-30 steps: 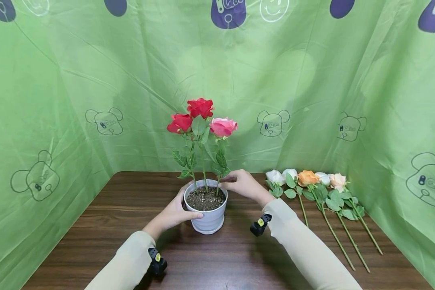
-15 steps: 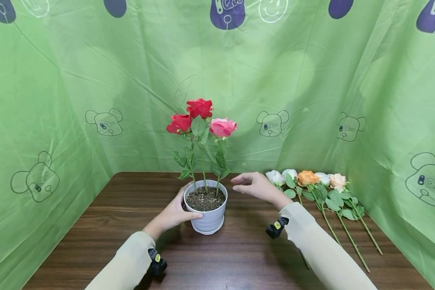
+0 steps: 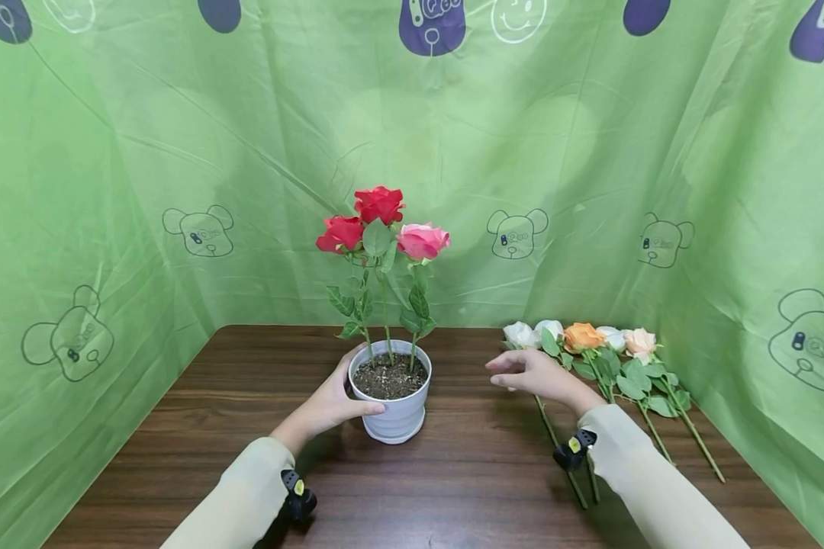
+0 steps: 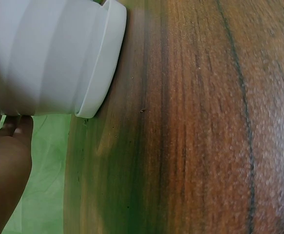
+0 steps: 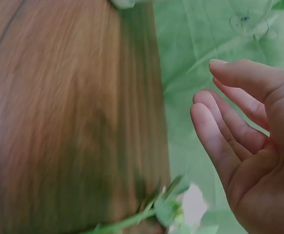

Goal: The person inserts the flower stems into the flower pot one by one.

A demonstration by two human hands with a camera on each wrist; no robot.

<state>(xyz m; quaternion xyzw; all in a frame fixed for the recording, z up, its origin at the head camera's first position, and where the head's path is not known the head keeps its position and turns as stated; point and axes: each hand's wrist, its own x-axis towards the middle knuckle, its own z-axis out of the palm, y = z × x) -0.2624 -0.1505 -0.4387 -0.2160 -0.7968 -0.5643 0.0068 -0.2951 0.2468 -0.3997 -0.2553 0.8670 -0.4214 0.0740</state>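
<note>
A white flowerpot (image 3: 400, 415) on a saucer, filled with dark soil (image 3: 390, 379), stands on the table. Two red roses (image 3: 379, 204) and a pink rose (image 3: 423, 241) rise upright from the soil. My left hand (image 3: 328, 398) grips the pot from the left, thumb across its front and fingers behind. In the left wrist view those fingers (image 4: 24, 127) lie against the pot's side. To the right of the pot, my right hand (image 3: 541, 375) holds nothing, its fingers loosely bent. It hovers by a white rose (image 3: 520, 335), which also shows low in the right wrist view.
Several roses lie side by side at the right of the brown wooden table (image 3: 199, 427), among them an orange one (image 3: 583, 337) and a peach one (image 3: 640, 345). Their stems point toward the front. A green curtain (image 3: 281, 137) hangs around the back and sides.
My right hand has left the pink rose's stem and moved rightward to the lying roses. My left hand and the pot have stayed in place.
</note>
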